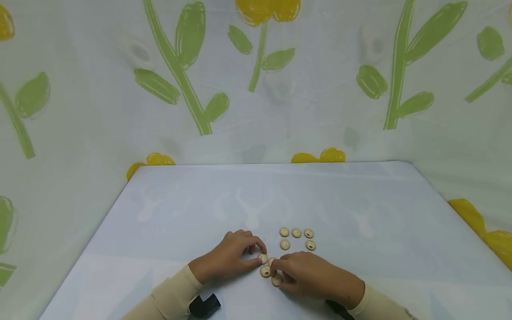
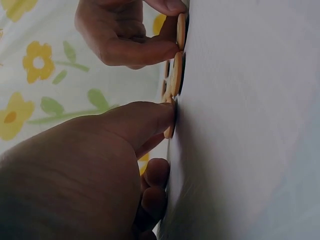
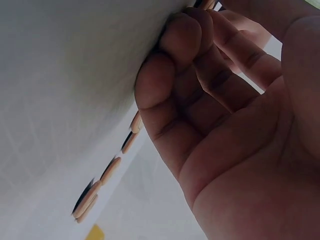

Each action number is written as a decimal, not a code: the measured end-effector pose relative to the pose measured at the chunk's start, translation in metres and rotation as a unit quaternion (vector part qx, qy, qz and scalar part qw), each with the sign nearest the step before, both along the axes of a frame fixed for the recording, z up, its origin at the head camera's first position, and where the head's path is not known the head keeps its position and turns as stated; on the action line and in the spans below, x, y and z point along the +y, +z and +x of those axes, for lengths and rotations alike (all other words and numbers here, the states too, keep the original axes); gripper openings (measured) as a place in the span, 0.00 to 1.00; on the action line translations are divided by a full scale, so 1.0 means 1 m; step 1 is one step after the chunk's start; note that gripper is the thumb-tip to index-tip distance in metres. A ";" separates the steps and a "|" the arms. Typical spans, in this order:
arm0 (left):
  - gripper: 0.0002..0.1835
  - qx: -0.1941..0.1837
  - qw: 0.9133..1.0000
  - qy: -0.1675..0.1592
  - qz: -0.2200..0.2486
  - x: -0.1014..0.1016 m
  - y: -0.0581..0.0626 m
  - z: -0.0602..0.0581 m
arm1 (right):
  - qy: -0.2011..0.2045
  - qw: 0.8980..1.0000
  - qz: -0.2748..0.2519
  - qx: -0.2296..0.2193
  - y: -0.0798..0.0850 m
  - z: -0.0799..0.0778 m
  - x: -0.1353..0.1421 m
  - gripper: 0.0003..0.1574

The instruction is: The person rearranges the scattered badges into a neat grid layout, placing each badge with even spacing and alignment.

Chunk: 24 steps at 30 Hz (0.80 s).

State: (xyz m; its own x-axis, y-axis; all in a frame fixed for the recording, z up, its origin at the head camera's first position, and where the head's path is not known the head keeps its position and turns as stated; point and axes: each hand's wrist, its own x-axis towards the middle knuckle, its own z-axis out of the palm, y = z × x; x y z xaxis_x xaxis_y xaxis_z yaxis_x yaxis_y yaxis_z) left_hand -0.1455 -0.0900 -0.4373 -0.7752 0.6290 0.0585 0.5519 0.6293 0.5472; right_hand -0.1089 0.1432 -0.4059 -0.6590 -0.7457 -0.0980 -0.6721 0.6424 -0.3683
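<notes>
Small round wooden buttons lie in two groups on the white tabletop. In the near group, my left hand (image 1: 234,255) pinches a button (image 1: 262,258) between thumb and forefinger, its other fingers curled beneath. Across from it, my right hand (image 1: 306,274) grips the nearest button (image 1: 277,280) by its edges with thumb and forefinger. Between the hands lie another button (image 1: 265,271) and a partly covered button (image 1: 272,262). The left wrist view shows the left-hand button (image 2: 170,120) edge-on, low against the table. In the right wrist view, curled fingers (image 3: 155,82) hide the held button.
Beyond the right hand, several more buttons (image 1: 296,233) lie in two short rows, three in the far row and two in the nearer. The white table (image 1: 192,200) reaches back to a hanging cloth (image 1: 300,111) with flowers and leaves. A black wrist device (image 1: 205,306) sits by the left sleeve.
</notes>
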 end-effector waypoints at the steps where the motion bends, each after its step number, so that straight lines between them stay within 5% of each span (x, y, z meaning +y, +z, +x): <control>1: 0.06 -0.001 1.000 0.002 0.001 0.000 0.000 0.000 | 0.000 1.000 0.001 -0.001 0.000 0.000 0.000 0.07; 24: 0.06 0.006 1.000 -0.006 0.004 0.001 0.000 -0.001 | -0.010 1.000 -0.005 -0.028 0.000 0.000 0.002 0.08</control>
